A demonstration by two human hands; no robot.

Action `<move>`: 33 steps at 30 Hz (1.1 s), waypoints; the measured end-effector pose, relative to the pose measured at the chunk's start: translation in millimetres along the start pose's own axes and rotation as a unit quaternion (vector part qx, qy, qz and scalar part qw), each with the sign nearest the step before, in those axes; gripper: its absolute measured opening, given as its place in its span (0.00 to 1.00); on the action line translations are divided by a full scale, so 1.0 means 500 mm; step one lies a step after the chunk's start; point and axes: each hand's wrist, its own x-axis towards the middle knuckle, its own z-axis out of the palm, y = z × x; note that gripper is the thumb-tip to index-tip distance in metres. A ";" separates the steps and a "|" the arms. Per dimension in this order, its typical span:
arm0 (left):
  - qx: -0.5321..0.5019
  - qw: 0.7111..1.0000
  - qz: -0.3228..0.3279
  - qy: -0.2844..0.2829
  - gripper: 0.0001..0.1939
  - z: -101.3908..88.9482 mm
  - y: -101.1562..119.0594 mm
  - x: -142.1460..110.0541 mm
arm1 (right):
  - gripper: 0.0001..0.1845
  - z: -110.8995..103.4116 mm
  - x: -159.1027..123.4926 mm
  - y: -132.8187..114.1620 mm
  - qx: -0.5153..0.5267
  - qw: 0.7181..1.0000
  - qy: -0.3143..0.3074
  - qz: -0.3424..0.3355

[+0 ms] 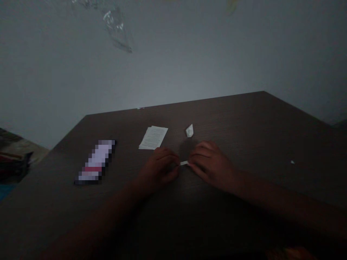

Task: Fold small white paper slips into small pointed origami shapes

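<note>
A narrow folded strip of white paper (184, 163) stretches between my two hands, low over the brown table. My left hand (162, 166) pinches its left end, and my right hand (210, 162) pinches the right end. The fingers hide both ends of the strip. Just beyond my right hand lies a small folded white paper piece (189, 130) with a pointed top. Past my left hand is a stack of printed paper sheets (154, 138), slightly fanned.
A phone (97, 159) with a lit, blurred screen lies on the table (238, 119) at the left. One tiny white scrap (292, 162) is at the right. Behind the table's far edge stands a grey wall (189, 54), with clear plastic (116, 27) on it.
</note>
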 end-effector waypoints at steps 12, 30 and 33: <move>0.025 0.999 -0.023 -0.014 0.07 -0.004 -0.001 0.001 | 0.08 0.003 -0.002 0.008 -0.001 1.000 0.002 -0.003; 0.054 0.979 -0.095 -0.173 0.06 0.002 -0.008 0.012 | 0.03 0.015 0.001 0.018 0.052 0.985 -0.165 0.016; 0.045 0.978 -0.099 -0.178 0.07 0.004 -0.008 0.012 | 0.04 0.011 0.004 0.016 0.084 0.981 -0.175 0.027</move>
